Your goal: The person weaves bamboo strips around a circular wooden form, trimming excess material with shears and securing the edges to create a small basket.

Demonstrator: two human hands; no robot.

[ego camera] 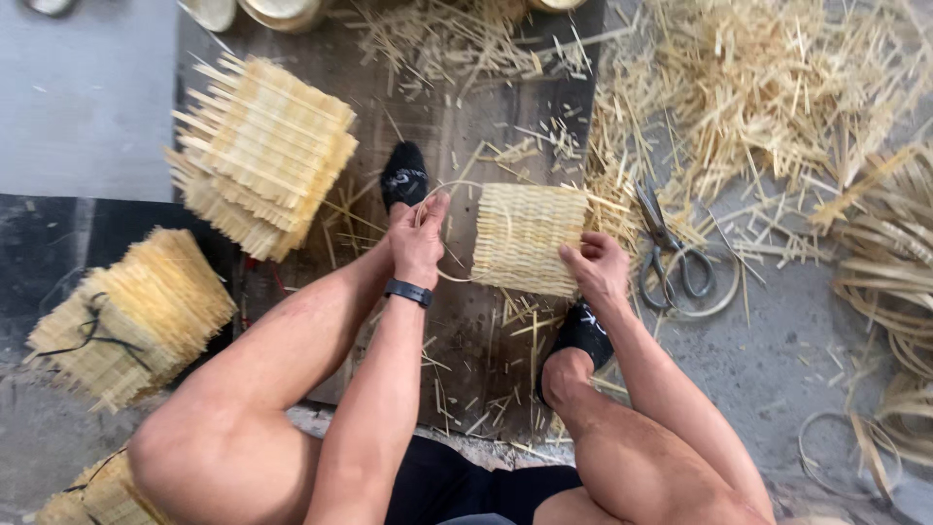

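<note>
The left hand [418,243] pinches a thin bamboo hoop [449,228] while the right hand [598,267] grips the woven bamboo mat [525,238] lying on the dark board [466,321] between both feet, best kept flat and centred against the hoop.

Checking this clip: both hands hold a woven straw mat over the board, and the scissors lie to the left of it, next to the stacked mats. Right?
Not quite. In the head view the scissors lie to the right of the woven straw mat, by the right hand; the stacked mats are left.
</note>
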